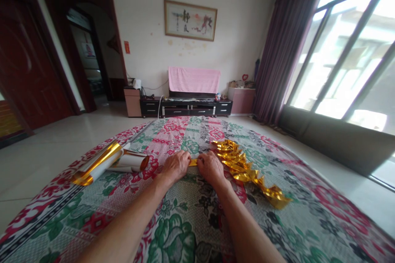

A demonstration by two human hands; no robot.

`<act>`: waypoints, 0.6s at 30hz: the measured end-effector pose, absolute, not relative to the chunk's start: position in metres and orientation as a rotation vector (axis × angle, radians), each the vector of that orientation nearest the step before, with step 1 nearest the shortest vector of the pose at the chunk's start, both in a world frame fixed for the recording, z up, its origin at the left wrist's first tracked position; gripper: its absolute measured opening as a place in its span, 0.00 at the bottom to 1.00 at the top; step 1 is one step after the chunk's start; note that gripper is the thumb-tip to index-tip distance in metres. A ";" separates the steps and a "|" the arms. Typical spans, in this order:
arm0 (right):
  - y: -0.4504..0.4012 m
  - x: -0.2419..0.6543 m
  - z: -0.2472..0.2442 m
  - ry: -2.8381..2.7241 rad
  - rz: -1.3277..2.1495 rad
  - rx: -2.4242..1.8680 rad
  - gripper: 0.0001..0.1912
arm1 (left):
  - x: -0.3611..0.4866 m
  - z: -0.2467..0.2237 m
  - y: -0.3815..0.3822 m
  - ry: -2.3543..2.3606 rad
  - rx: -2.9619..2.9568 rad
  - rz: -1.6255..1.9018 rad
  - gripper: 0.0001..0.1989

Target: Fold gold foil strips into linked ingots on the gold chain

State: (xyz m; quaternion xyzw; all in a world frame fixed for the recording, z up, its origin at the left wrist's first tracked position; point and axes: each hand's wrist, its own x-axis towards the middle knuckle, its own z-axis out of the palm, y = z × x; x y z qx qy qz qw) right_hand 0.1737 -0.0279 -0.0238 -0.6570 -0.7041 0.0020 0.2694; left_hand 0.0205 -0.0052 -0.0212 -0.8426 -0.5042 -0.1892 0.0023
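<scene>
A small strip of gold foil paper (193,162) spans the gap between my two hands, low over the flowered cloth. My left hand (177,166) is closed, its fingertips pinching the strip's left end. At the other end, my right hand (211,167) is closed on it too, knuckles up. Just right of my right hand lies a heap of folded gold foil pieces (243,164), trailing toward the near right. Over to the left rest curled gold foil sheets (101,162) with white undersides, partly rolled up.
A flowered cloth (173,234) covers the broad surface beneath my hands. Beyond its far edge stands a black low cabinet (188,109) with a pink towel (194,79) over a screen. A purple curtain (277,45) and windows are at right, a dark red door (31,57) at left.
</scene>
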 end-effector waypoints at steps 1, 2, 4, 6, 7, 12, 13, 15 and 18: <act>-0.028 0.174 -0.024 -1.890 0.007 -1.780 0.12 | 0.021 -0.021 -0.006 -1.583 -2.641 -0.596 0.09; -0.027 0.174 -0.025 -1.883 0.009 -1.789 0.12 | 0.021 -0.020 -0.007 -1.584 -2.639 -0.601 0.09; -0.026 0.174 -0.026 -1.871 0.013 -1.803 0.12 | 0.021 -0.019 -0.008 -1.580 -2.640 -0.611 0.09; -0.026 0.174 -0.026 -1.867 0.018 -1.811 0.13 | 0.021 -0.018 -0.010 -1.571 -2.642 -0.611 0.09; -0.026 0.173 -0.026 -1.864 0.019 -1.811 0.13 | 0.021 -0.017 -0.010 -1.562 -2.643 -0.606 0.10; -0.026 0.173 -0.025 -1.849 0.028 -1.806 0.12 | 0.019 -0.017 -0.012 -1.512 -2.650 -0.584 0.12; -0.026 0.173 -0.025 -1.847 0.031 -1.809 0.12 | 0.018 -0.017 -0.012 -1.512 -2.650 -0.579 0.12; -0.026 0.173 -0.024 -1.844 0.035 -1.815 0.12 | 0.018 -0.018 -0.011 -1.521 -2.651 -0.570 0.13; -0.026 0.173 -0.023 -1.843 0.042 -1.821 0.12 | 0.016 -0.018 -0.010 -1.530 -2.661 -0.570 0.13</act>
